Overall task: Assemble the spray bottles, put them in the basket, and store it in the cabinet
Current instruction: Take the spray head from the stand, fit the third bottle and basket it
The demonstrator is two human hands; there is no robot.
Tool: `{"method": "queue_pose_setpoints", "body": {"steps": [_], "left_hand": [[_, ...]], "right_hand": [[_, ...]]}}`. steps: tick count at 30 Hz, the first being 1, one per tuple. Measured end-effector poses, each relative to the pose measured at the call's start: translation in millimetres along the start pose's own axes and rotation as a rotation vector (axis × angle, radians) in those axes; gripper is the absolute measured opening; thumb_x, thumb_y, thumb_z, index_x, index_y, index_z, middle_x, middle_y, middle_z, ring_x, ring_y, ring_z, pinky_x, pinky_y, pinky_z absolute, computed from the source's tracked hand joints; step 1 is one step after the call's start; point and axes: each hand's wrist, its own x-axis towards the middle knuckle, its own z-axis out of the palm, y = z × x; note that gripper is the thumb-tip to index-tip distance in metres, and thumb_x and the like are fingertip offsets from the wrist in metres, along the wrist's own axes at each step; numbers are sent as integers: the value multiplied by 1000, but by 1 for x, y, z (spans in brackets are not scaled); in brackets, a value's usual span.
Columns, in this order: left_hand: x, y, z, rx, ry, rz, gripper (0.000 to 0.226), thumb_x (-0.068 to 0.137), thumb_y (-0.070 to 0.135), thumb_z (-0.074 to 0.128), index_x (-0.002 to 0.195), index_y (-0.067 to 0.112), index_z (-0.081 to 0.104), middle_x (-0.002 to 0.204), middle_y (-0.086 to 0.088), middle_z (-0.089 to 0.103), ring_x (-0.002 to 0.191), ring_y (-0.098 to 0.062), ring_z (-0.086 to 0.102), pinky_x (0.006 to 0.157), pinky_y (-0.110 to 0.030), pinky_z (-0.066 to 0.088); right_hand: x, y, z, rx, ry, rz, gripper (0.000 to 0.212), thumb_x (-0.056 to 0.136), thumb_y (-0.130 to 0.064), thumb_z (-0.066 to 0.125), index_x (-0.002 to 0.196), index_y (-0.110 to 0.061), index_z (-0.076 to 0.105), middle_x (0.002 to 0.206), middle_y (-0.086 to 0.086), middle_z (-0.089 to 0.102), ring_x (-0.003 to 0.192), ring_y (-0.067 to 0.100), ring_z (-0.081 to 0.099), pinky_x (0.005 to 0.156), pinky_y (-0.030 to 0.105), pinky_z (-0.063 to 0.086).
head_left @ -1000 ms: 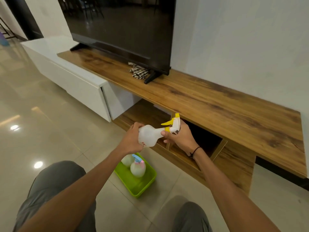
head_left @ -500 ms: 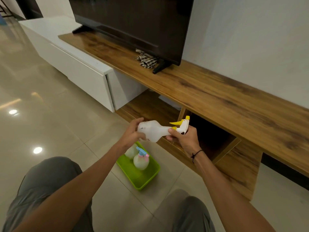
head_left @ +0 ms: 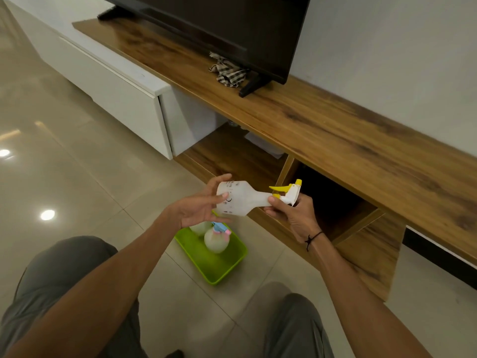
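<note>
A white spray bottle (head_left: 241, 198) with a yellow trigger head (head_left: 287, 191) lies sideways in the air in front of the cabinet. My right hand (head_left: 291, 213) grips its neck and head. My left hand (head_left: 200, 205) has its fingers spread, with the fingertips touching the bottle's base end. Below them a green basket (head_left: 222, 264) sits on the floor. It holds a bottle with a blue and pink head (head_left: 216, 239) and a second bottle (head_left: 200, 227) half hidden by my left hand. The cabinet's open dark compartment (head_left: 333, 202) is just behind my right hand.
A long wooden TV unit (head_left: 348, 143) carries a TV (head_left: 219, 27) and a checked cloth (head_left: 228, 72). A white drawer cabinet (head_left: 116, 89) stands to the left. An open wooden shelf (head_left: 232, 156) holds some paper. My grey-trousered knees are at the bottom, on a glossy tiled floor.
My left hand has loosened from a full grip on the bottle body to spread fingers touching it. The bottle has tilted flatter, and the view has moved closer and tipped down.
</note>
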Motion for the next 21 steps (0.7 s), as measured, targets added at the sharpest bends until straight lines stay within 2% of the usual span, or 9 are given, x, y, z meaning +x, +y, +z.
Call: {"method": "queue_pose_setpoints", "body": {"steps": [2, 4, 7, 9, 11, 13, 16, 18, 21], "left_hand": [[-2, -3, 1, 43, 7, -112, 80, 84, 76, 66, 150, 32, 56, 149, -13, 62, 135, -41, 62, 91, -54, 62], [-1, -7, 2, 152, 69, -196, 95, 84, 91, 43, 142, 20, 65, 130, -20, 72, 115, -36, 72, 79, -39, 65], [5, -12, 3, 166, 96, -118, 89, 80, 73, 74, 146, 14, 59, 121, -19, 73, 96, -25, 73, 80, -33, 65], [6, -13, 0, 79, 59, -14, 89, 76, 43, 92, 152, 27, 49, 141, -16, 65, 120, -31, 71, 98, -45, 63], [6, -14, -5, 39, 2, 30, 82, 79, 32, 92, 150, 38, 51, 152, -11, 57, 134, -36, 64, 101, -57, 59], [3, -16, -6, 48, 18, -49, 74, 84, 60, 80, 148, 32, 56, 148, -15, 61, 129, -36, 67, 94, -56, 61], [1, -20, -3, 186, 109, -174, 92, 78, 89, 58, 132, 16, 68, 110, -17, 74, 84, -23, 74, 66, -29, 64], [2, -24, -5, 142, 92, -138, 80, 81, 76, 70, 131, 14, 66, 108, -13, 71, 77, -19, 69, 70, -26, 65], [-1, -29, -12, 121, -3, -9, 69, 87, 38, 85, 146, 29, 51, 136, -15, 65, 116, -33, 73, 94, -44, 64]], "right_hand": [[2, 2, 0, -32, -35, -3, 43, 73, -17, 89, 110, -2, 73, 105, 22, 80, 90, 36, 81, 74, 33, 68], [4, 4, 2, -59, -63, -9, 42, 74, -15, 89, 109, 0, 73, 105, 22, 79, 91, 38, 80, 74, 34, 68], [7, 7, 2, -69, -59, -12, 39, 77, -11, 88, 110, 3, 72, 103, 23, 79, 87, 34, 81, 72, 32, 67], [6, 7, 1, -37, -34, -1, 42, 76, -15, 87, 110, 2, 72, 99, 22, 80, 82, 30, 82, 70, 30, 67], [6, 5, -1, -23, -23, 2, 43, 74, -18, 88, 109, 0, 72, 100, 21, 80, 81, 28, 82, 69, 29, 67], [6, 4, -1, -43, -53, 0, 43, 73, -16, 88, 109, 1, 73, 104, 23, 79, 85, 31, 82, 71, 30, 67], [7, 5, 0, -89, -101, -11, 41, 77, -9, 88, 111, 6, 71, 106, 25, 78, 90, 36, 81, 72, 31, 67], [9, 4, -2, -99, -98, -9, 35, 82, -4, 86, 112, 6, 70, 105, 25, 78, 89, 36, 81, 71, 31, 67], [8, 4, -6, -101, -91, 6, 40, 78, -10, 88, 112, 4, 72, 105, 24, 79, 92, 38, 80, 71, 32, 67]]}}
